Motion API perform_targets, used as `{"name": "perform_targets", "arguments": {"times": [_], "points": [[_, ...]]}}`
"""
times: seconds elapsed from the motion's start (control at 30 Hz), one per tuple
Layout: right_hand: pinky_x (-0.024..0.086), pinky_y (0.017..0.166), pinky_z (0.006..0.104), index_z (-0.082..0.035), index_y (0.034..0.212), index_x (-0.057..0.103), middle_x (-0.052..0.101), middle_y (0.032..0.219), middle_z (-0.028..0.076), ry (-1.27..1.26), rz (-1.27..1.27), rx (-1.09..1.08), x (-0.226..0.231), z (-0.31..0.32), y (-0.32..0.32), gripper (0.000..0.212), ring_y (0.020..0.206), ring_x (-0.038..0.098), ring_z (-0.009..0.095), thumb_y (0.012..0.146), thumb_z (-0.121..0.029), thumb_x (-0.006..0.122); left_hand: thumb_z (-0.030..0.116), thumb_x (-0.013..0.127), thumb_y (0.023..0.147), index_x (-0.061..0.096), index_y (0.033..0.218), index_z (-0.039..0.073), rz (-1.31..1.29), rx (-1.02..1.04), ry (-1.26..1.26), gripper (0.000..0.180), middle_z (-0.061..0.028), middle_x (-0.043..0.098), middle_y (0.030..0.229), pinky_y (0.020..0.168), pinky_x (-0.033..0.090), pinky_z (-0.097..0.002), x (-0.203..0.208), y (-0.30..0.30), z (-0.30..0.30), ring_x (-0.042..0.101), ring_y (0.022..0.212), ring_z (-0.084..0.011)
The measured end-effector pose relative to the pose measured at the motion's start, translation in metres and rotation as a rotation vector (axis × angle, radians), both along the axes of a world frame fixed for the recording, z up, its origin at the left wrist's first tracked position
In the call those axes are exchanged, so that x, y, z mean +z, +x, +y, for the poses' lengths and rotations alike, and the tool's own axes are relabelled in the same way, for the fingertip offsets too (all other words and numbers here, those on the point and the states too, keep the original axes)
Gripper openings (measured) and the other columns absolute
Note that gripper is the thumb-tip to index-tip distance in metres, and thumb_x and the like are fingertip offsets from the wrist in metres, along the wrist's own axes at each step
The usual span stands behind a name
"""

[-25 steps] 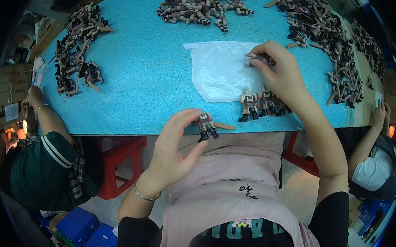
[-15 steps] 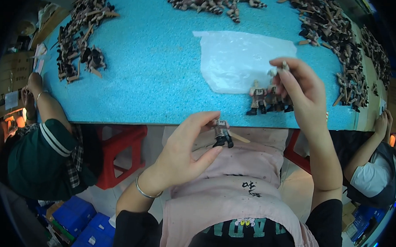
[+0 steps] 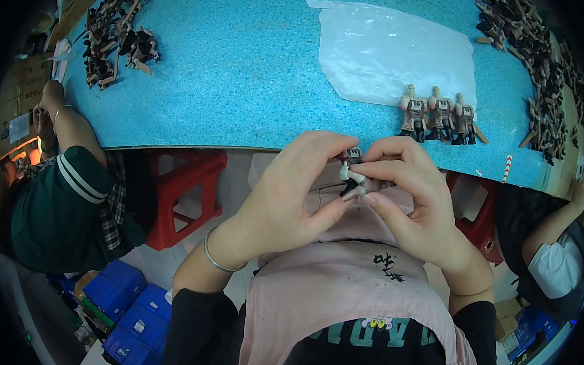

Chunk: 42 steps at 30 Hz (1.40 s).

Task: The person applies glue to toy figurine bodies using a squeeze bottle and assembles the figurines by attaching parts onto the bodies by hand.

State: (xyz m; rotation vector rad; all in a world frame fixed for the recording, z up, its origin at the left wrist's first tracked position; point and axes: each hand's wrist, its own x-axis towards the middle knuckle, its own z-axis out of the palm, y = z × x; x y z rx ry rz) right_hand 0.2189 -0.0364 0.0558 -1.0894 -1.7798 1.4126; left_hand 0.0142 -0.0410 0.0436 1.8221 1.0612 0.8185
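Note:
My left hand [image 3: 280, 187] holds a small toy figure [image 3: 353, 153] with a dark body and black legs, just off the table's front edge. My right hand [image 3: 417, 205] has come up against it, its thumb and fingers pinching a small pale piece [image 3: 354, 175] right at the figure. Fingers partly cover both, so how they touch is hard to make out. Beyond my right hand, three similar toy figures [image 3: 441, 116] lie in a row on the blue table, by the lower edge of a white plastic sheet [image 3: 394, 52].
Heaps of figures lie at the left [image 3: 118, 38] and right [image 3: 538, 76] of the blue table [image 3: 231, 80]. A red-and-white striped stick [image 3: 507, 169] lies near the front edge. Co-workers sit at both sides, by red stools [image 3: 185, 197]. Blue bins [image 3: 135, 333] stand lower left.
My right hand has come down and left from the row of figures, bringing a pale piece to the figure in my left hand. The view has shifted, so the table sits higher.

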Motion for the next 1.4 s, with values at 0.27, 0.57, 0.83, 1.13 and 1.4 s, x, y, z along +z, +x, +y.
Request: {"name": "perform_targets", "arguments": {"times": [0.27,0.57,0.83,1.13,1.4], "points": [[0.047,0.073,0.0263,0.0,0.108,0.065,0.054,0.102,0.01,0.064,-0.093,0.046,0.001,0.003,-0.001,0.031,0.083,0.055,0.015,0.077,0.003,0.065,0.004,0.072,0.071,0.051,0.12,-0.001,0.006,-0.006,-0.002,0.054,-0.0177,0.056,0.11,0.087,0.047,-0.0377,0.001,-0.001,0.0,0.056,0.1,-0.0325],[0.049,0.075,0.0299,0.002,0.099,0.065,0.056,0.098,0.013,-0.022,-0.063,-0.043,0.004,0.006,-0.003,0.023,0.086,0.06,0.023,0.076,0.001,0.067,0.005,0.071,0.073,0.056,0.114,-0.002,-0.044,-0.011,-0.018,0.043,-0.0172,0.059,0.107,0.085,0.048,-0.037,0.0,-0.006,0.005,0.059,0.098,-0.0315],[0.046,0.09,0.0352,0.001,0.093,0.065,0.059,0.099,0.011,-0.108,-0.015,-0.062,-0.002,0.005,-0.004,0.02,0.106,0.059,0.027,0.074,0.001,0.071,0.002,0.068,0.078,0.065,0.102,0.0,-0.088,0.052,-0.055,0.024,-0.0137,0.066,0.098,0.078,0.052,-0.0326,-0.014,-0.005,0.008,0.064,0.09,-0.0257],[0.045,0.094,0.0365,0.001,0.106,0.061,0.057,0.106,0.013,0.035,-0.027,-0.01,0.002,0.007,-0.002,0.031,0.113,0.055,0.027,0.076,0.003,0.068,-0.002,0.067,0.078,0.066,0.1,-0.001,-0.158,0.1,-0.035,0.022,-0.0129,0.066,0.099,0.079,0.051,-0.0303,-0.024,-0.005,0.003,0.063,0.093,-0.0226],[0.046,0.092,0.0318,-0.001,0.125,0.036,0.049,0.114,0.01,-0.342,0.511,-0.354,0.006,-0.018,-0.009,0.046,0.106,0.055,0.018,0.087,0.003,0.06,-0.002,0.065,0.084,0.061,0.106,-0.005,-0.55,0.258,-0.124,0.023,-0.0152,0.056,0.111,0.087,0.05,-0.0318,-0.012,-0.007,-0.015,0.06,0.098,-0.0218]]}}
